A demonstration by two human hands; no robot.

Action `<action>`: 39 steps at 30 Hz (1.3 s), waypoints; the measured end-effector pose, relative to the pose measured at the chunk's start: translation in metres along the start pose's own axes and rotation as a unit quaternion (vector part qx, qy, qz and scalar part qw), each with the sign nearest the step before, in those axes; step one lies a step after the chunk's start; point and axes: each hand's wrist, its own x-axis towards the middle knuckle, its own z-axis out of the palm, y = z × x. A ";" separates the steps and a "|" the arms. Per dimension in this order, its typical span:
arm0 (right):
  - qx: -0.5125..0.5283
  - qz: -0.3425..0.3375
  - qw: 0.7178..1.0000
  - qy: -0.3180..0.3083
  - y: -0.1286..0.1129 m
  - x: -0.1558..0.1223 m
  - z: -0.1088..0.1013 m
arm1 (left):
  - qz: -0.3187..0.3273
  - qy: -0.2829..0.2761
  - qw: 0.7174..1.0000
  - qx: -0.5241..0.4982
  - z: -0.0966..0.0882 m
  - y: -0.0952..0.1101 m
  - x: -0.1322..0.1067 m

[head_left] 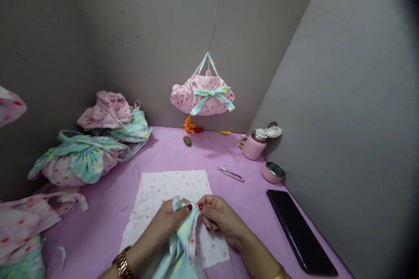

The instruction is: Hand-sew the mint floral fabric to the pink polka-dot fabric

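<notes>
Both hands meet at the front of the table over a flat piece of white fabric with pink dots. My left hand is closed on a green floral cloth, pinching its gathered upper edge under the thumb. A pink dotted strip runs down the cloth's right side. My right hand has thumb and forefinger pressed together at the same edge, touching the left thumb's side. Whether a needle is between those fingertips is too small to tell. The cloth's lower part runs out of the frame.
Thread snips lie beyond the fabric, near a thread spool. At right are a pink flask, its cup and a black phone-like slab. Sewn cloth pieces pile up left. A dotted bag-like piece hangs ahead.
</notes>
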 end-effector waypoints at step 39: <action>-0.377 -0.302 0.859 0.171 -0.014 -0.004 0.027 | 0.015 0.053 0.998 -0.032 0.013 0.027 -0.021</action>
